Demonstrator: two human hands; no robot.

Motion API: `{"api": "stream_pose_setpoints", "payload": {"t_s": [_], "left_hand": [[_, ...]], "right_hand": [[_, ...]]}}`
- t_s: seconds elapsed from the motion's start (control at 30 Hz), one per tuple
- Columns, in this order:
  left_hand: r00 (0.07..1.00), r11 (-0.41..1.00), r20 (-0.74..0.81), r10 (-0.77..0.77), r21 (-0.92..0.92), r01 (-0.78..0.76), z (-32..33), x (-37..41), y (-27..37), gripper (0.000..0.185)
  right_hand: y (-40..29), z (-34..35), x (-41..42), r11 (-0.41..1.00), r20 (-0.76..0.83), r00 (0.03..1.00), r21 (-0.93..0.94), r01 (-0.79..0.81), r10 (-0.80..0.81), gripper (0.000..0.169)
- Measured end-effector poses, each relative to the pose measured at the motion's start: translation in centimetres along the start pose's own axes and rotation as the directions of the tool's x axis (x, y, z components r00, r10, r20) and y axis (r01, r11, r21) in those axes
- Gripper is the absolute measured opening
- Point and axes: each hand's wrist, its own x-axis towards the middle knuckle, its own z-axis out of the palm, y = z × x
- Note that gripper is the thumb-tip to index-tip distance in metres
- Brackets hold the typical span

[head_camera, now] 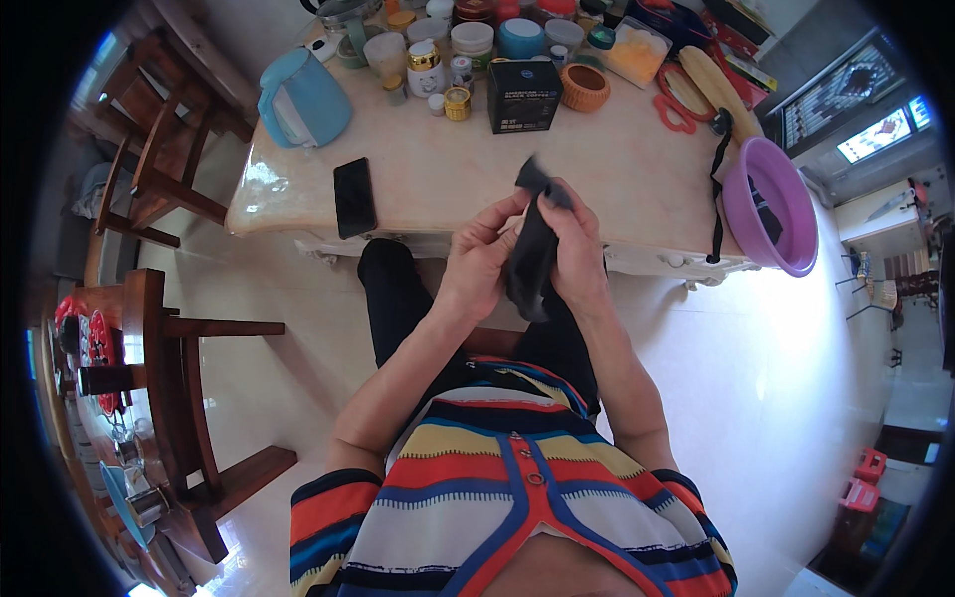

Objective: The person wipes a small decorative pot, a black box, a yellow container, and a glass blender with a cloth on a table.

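My left hand (485, 250) and my right hand (571, 242) are together just in front of the table edge, above my lap. Between them both grip a limp black piece (531, 261), its upper end sticking up past the fingertips and its lower end hanging down. Motion blur leaves it unsettled whether this is cloth or a soft packet. Beyond my hands a black coffee box (524, 97) stands upright on the pale stone-topped table (448, 168). A dark smartphone (354, 197) lies near the table edge, left of my hands.
A light-blue kettle (306, 101) stands at the table's left. Several jars (471, 37) crowd the back, beside an orange-brown pot (585, 87). Red scissors (675, 113) lie at the right. A purple basin (791, 172) overhangs the right edge, with dark items inside. Wooden chairs (179, 328) stand left.
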Motion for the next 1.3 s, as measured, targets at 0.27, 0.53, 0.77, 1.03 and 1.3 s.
{"api": "stream_pose_setpoints", "payload": {"t_s": [0.27, 0.53, 0.77, 1.03, 1.3], "left_hand": [[0.998, 0.99, -0.06, -0.004, 0.139, 0.012, 2.4, -0.3, 1.6, 0.035], [0.994, 0.982, -0.069, -0.082, 0.165, 0.093, 2.4, -0.1, 1.2, 0.035], [0.993, 0.971, 0.047, -0.11, -0.208, 0.117, 1.7, 0.6, 1.1, 0.028], [0.969, 0.962, -0.013, -0.247, -0.12, 0.244, 2.5, 0.6, 0.9, 0.03], [0.984, 0.977, -0.062, -0.17, -0.144, 0.16, 1.8, 1.3, -0.1, 0.031]], "right_hand": [[-0.9, 0.2, -0.2, 0.999, -0.099, 0.994, 0.019, 0.038, -0.036, 0.024], [-1.6, -1.0, 0.7, 0.998, -0.058, 0.996, -0.023, -0.067, 0.065, 0.011], [-1.3, -1.3, -0.5, 0.928, 0.052, 0.991, -0.348, 0.134, -0.123, 0.026], [-2.0, -2.1, -0.2, 0.967, -0.065, 0.972, 0.136, -0.217, 0.227, 0.022], [0.2, -2.3, -0.1, 0.996, -0.07, 0.996, -0.076, 0.046, -0.052, 0.025]]}}
